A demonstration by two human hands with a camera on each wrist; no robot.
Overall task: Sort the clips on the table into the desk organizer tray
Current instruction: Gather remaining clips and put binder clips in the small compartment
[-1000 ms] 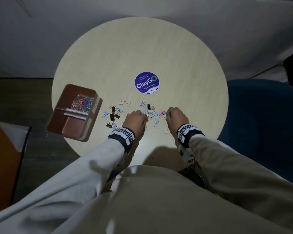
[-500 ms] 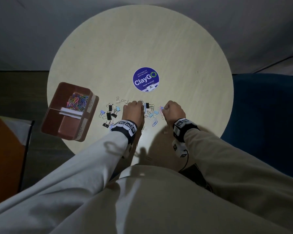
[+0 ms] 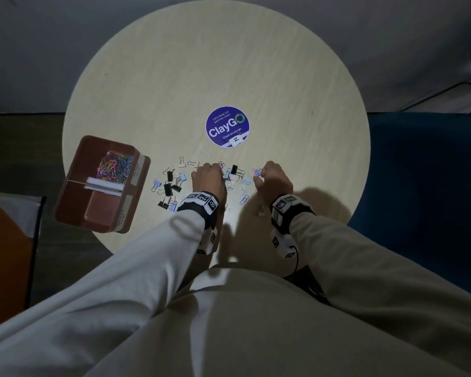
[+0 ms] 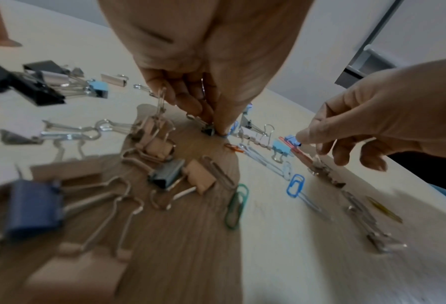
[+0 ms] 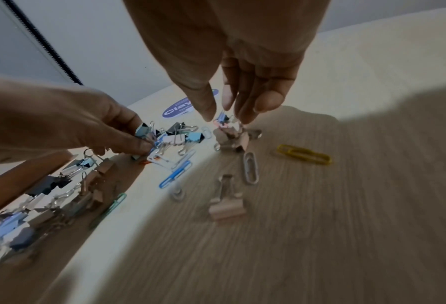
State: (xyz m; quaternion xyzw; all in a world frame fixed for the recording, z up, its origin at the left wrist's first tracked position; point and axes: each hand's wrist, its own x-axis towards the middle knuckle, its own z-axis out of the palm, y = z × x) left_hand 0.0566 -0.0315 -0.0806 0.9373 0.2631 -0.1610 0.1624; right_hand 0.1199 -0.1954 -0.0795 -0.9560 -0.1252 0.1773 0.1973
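Binder clips (image 3: 169, 186) and paper clips (image 3: 244, 199) lie scattered on the round table (image 3: 283, 77). The brown organizer tray (image 3: 74, 191) sits at the table's left edge, with coloured paper clips (image 3: 114, 167) in its far compartment. My left hand (image 3: 208, 176) is curled among the clips; its thumb and fingers pinch a blue paper clip (image 4: 223, 134) against the tabletop, and a silver wire shows inside the fist. My right hand (image 5: 224, 117) points straight fingers down at a red paper clip (image 5: 220, 124) beside a blue binder clip (image 4: 292, 138), with a gap between thumb and fingers.
A purple round sticker (image 3: 227, 126) marks the table centre. A yellow paper clip (image 5: 303, 157), a white one (image 5: 250, 170) and a beige binder clip (image 5: 225, 203) lie near the front edge. A blue seat (image 3: 424, 186) is on the right, an orange object (image 3: 3, 254) on the left.
Both hands stay over the same clip pile. The left hand has crept a little further into the clips, and the right hand's fingers keep working at the red clip.
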